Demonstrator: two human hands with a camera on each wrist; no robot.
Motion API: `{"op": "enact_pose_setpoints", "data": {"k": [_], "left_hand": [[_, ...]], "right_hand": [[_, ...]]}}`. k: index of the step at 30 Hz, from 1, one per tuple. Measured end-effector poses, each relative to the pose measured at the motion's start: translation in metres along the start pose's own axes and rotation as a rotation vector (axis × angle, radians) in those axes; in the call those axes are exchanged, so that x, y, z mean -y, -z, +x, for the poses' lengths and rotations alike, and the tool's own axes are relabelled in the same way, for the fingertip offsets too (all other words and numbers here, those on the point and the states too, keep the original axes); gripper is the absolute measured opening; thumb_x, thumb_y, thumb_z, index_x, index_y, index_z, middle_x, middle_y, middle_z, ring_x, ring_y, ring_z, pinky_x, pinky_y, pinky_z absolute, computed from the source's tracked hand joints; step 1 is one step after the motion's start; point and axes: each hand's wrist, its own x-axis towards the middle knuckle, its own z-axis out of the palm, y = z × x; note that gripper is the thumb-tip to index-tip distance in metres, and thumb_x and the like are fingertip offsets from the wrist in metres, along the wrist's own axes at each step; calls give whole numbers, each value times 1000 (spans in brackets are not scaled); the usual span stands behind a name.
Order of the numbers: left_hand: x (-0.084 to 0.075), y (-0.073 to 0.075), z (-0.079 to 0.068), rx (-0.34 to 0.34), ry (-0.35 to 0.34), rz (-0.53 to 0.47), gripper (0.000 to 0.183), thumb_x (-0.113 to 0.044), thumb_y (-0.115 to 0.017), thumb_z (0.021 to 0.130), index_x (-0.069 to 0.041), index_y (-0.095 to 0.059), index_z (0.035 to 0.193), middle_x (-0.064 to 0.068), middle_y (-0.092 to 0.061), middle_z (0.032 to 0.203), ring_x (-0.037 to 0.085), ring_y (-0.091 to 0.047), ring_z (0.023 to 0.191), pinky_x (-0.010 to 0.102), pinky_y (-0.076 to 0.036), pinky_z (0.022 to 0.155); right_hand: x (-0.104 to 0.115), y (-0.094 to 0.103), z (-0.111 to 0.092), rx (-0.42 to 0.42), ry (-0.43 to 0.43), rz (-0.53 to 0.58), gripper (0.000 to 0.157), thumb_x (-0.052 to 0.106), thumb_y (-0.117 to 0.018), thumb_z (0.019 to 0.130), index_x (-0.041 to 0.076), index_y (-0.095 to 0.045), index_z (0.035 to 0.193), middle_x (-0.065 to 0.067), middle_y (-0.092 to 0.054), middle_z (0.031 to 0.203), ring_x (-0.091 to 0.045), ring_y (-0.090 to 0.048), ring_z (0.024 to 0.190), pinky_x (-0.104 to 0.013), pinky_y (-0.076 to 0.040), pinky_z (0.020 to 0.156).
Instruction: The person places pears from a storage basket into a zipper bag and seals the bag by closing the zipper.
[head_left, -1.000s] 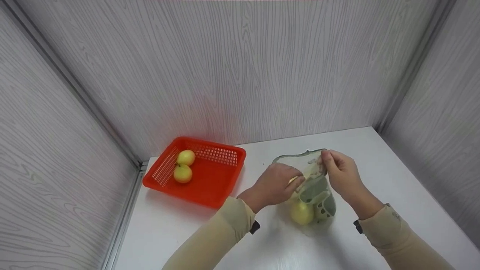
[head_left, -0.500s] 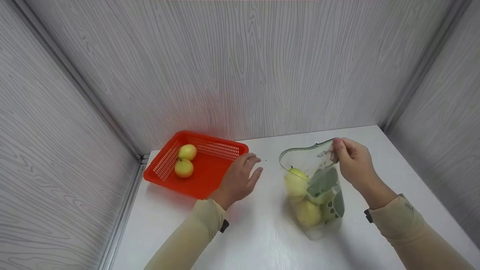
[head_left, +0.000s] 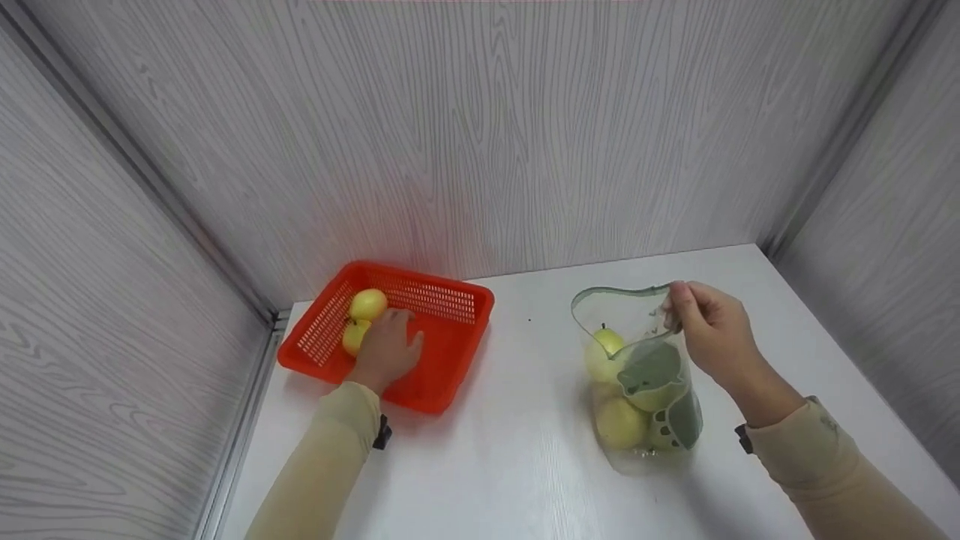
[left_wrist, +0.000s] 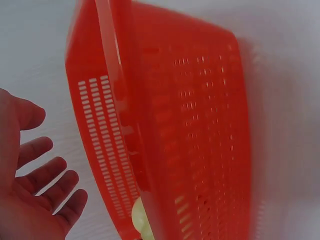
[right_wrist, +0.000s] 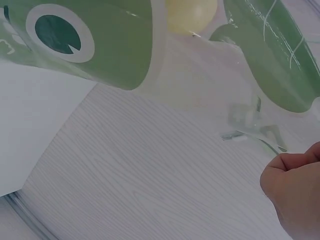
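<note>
My left hand (head_left: 390,346) is over the red plastic basket (head_left: 480,315), fingers spread and loosely bent. Two round yellow fruits, like apples or pears, lie at the basket's left side: a rear fruit (head_left: 368,304) and a front fruit (head_left: 355,337), partly hidden by the hand. Whether the fingers touch the front one I cannot tell. In the left wrist view the hand (left_wrist: 40,180) holds nothing. My right hand (head_left: 712,322) pinches the rim of a clear bag with green print (head_left: 652,367), its mouth gaping. Several yellow fruits (head_left: 621,424) are inside, one with its stem up.
Both the basket and the bag stand on a white table (head_left: 525,420). A pale wood-grain wall (head_left: 480,150) rises along the table's back edge, with side panels (head_left: 82,300) to left and right.
My left hand has moved away from the bag mouth, leftward to the fruits in the basket. The right hand keeps its pinch on the bag rim, which has shifted slightly right.
</note>
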Motion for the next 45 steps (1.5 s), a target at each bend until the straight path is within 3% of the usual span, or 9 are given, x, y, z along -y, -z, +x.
{"op": "enact_pose_setpoints", "data": {"k": [7, 16, 21, 28, 31, 39, 45], "left_hand": [[27, 12, 5, 64, 83, 83, 58, -31, -58, 104, -2, -43, 152, 22, -47, 146, 41, -50, 127, 61, -41, 115], [58, 20, 8, 99, 171, 128, 55, -24, -57, 100, 2, -46, 148, 30, -44, 144, 47, -43, 127, 66, -35, 116], [60, 26, 8, 109, 190, 115, 58, -23, -55, 99, 0, -43, 151, 30, -40, 147, 49, -39, 130, 69, -31, 117], [62, 30, 6, 156, 288, 21, 77, -26, -67, 94, -13, -32, 162, 23, -32, 158, 49, -34, 134, 75, -22, 118], [65, 30, 6, 170, 307, 13, 78, -24, -68, 93, -12, -33, 162, 24, -31, 157, 50, -33, 133, 76, -21, 117], [73, 38, 1, 217, 287, 87, 71, -28, -65, 93, -5, -41, 155, 28, -40, 147, 52, -40, 126, 74, -30, 115], [75, 46, -3, 322, 313, 52, 74, -29, -65, 94, -2, -38, 157, 28, -46, 146, 47, -44, 124, 69, -36, 113]], "right_hand": [[12, 5, -19, -7, 46, 6, 34, 12, -52, 109, 3, -67, 80, -4, -60, 70, -10, -54, 64, -15, -47, 61], [19, 11, -40, -6, 75, 21, 31, 6, -51, 108, 3, -66, 81, -2, -60, 72, -10, -58, 68, -14, -52, 65], [21, 16, -49, -13, 78, 27, 30, 5, -51, 108, 4, -67, 82, -2, -60, 72, -10, -57, 68, -15, -52, 65], [24, 21, -60, -30, 103, 27, 29, 0, -52, 106, 3, -66, 81, -1, -60, 70, -9, -56, 66, -14, -51, 64], [27, 23, -64, -30, 102, 23, 29, 0, -52, 106, 3, -66, 81, -2, -60, 70, -9, -56, 67, -15, -51, 64], [31, 29, -72, -29, 116, 20, 29, -1, -51, 106, 4, -66, 81, -1, -60, 69, -9, -56, 66, -15, -51, 64], [34, 30, -75, -16, 150, 37, 28, -5, -51, 104, 3, -66, 82, -2, -60, 69, -8, -56, 66, -15, -51, 63]]}}
